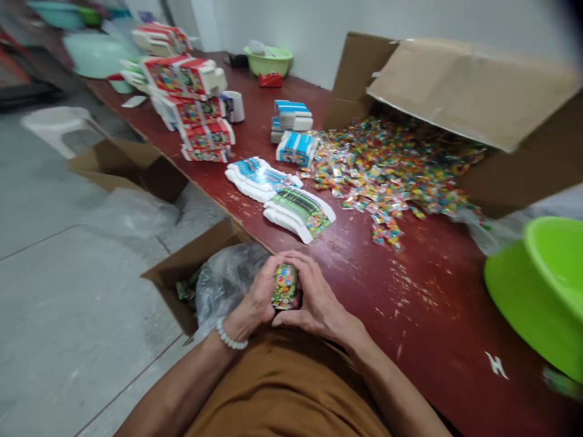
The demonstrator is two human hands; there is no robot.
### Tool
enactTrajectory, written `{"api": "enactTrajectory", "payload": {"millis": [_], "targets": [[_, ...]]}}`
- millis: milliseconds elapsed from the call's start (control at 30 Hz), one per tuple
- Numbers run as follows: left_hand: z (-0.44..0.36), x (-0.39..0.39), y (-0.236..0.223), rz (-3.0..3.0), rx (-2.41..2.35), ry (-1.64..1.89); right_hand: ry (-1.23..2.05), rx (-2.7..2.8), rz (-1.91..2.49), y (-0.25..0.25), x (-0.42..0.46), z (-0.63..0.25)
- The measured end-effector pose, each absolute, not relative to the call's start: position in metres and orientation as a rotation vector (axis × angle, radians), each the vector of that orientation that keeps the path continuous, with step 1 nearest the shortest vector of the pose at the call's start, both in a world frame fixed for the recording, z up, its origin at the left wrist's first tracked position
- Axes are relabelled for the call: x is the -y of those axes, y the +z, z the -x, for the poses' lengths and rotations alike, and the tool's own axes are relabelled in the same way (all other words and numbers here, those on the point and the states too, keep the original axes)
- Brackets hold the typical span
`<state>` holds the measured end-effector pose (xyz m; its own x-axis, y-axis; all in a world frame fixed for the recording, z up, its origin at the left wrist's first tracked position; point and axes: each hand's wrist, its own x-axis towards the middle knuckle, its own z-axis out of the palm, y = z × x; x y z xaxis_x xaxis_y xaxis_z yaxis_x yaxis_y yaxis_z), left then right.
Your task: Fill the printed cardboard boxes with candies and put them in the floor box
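Note:
Close to my body, at the table's front edge, a small green box with a colourful print is between my hands. My left hand is wrapped round its left side, a beaded bracelet on the wrist. Around the right side and top curls my right hand. Just beyond lies a fanned stack of flat green cartons, overlapping a stack of flat blue cartons. A big heap of wrapped candies spreads over the table farther right.
Bundled red cartons are piled at the far left of the red table, near bundled blue cartons. A large cardboard box lies tipped behind the candies. A green tub stands right. An open carton with plastic sits below left.

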<state>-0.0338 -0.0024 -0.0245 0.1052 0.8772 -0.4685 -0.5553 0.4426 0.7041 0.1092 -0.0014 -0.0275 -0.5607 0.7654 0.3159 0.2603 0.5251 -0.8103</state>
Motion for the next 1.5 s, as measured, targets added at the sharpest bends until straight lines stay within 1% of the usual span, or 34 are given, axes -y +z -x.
{"api": "enactTrajectory", "payload": {"millis": [67, 167, 267, 367, 433, 500, 600, 667, 733, 933, 1200, 1333, 1500], "targets": [[0.050, 0.002, -0.026, -0.456, -1.063, 1.169, 0.967, 2.070, 0.861, -0.029, 0.003, -0.109], [0.106, 0.004, -0.024, -0.573, -1.244, 1.404, 0.967, 1.959, 1.038, -0.023, -0.005, -0.124], [0.175, 0.007, -0.024, -0.693, -1.456, 1.593, 0.773, 1.830, 1.224, -0.015, -0.027, -0.148], [0.211, 0.001, -0.030, -0.886, -1.586, 1.602, 0.610, 1.786, 1.342, -0.017, -0.062, -0.161], [0.200, -0.011, -0.034, -1.235, -1.747, 1.522, 0.544, 1.806, 1.413, -0.025, -0.089, -0.159], [0.166, -0.027, -0.036, -1.674, -1.881, 1.376, 0.420, 1.819, 1.532, -0.034, -0.112, -0.151], [0.101, -0.060, -0.037, -2.012, -1.763, 1.212, 0.315, 1.859, 1.792, -0.045, -0.132, -0.141], [0.068, -0.081, -0.039, -2.371, -1.759, 0.919, 0.319, 1.920, 1.878, -0.049, -0.135, -0.139], [0.050, -0.097, -0.044, -2.559, -1.766, 0.734, 0.309, 1.930, 1.880, -0.052, -0.135, -0.141], [0.049, -0.106, -0.059, -2.649, -1.797, 0.690, 0.190, 1.819, 1.816, -0.063, -0.131, -0.140], [0.044, -0.102, -0.052, -2.666, -1.834, 0.674, 0.207, 1.896, 1.851, -0.056, -0.127, -0.138], [0.043, -0.102, -0.053, -2.680, -1.856, 0.669, 0.157, 1.952, 1.808, -0.055, -0.123, -0.138], [0.043, -0.103, -0.054, -2.674, -1.891, 0.663, 0.267, 1.946, 1.778, -0.051, -0.123, -0.139]]}}
